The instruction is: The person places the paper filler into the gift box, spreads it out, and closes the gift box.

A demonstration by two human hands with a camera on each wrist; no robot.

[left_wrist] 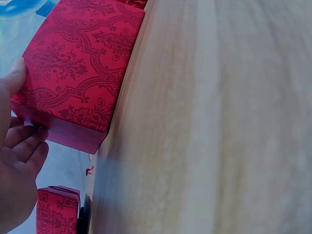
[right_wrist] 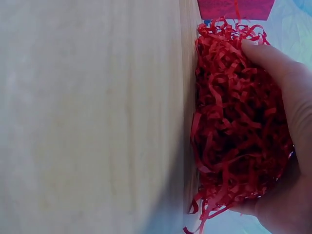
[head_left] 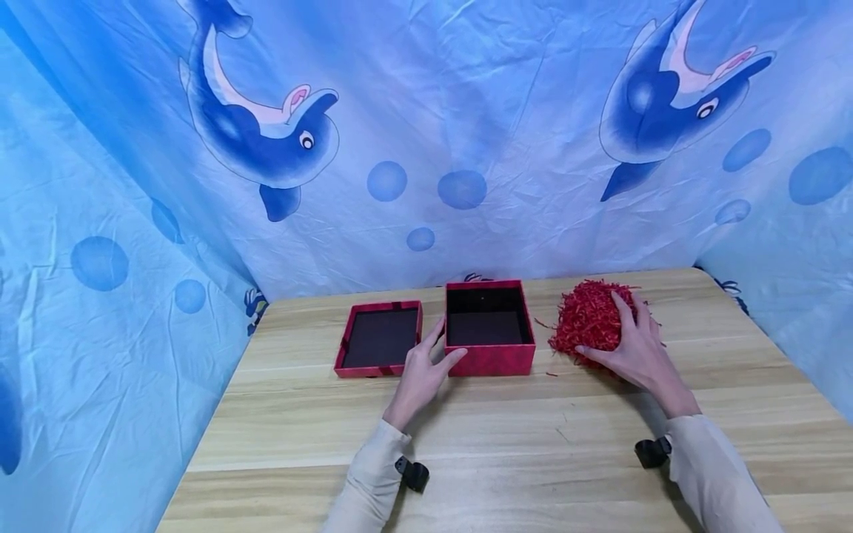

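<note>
An uncovered red patterned box (head_left: 491, 360) with a black inside stands upright near the back of the table. My left hand (head_left: 421, 374) holds it at its near left corner, thumb at the front rim and fingers along the left side; the left wrist view shows the patterned front wall (left_wrist: 78, 63) close up. To the right lies a loose heap of red shredded paper (head_left: 589, 318). Over that heap my right hand (head_left: 636, 348) is spread, gripping it with thumb and fingers on opposite sides. In the right wrist view the paper strips (right_wrist: 234, 107) still touch or nearly touch the tabletop.
A shallow red lid (head_left: 378, 371), black inside up, lies left of the box. A few stray red strips (head_left: 552, 374) lie between box and heap. Behind the wooden table (head_left: 493, 451) hangs a blue dolphin-print cloth (head_left: 506, 111), which also runs along both sides.
</note>
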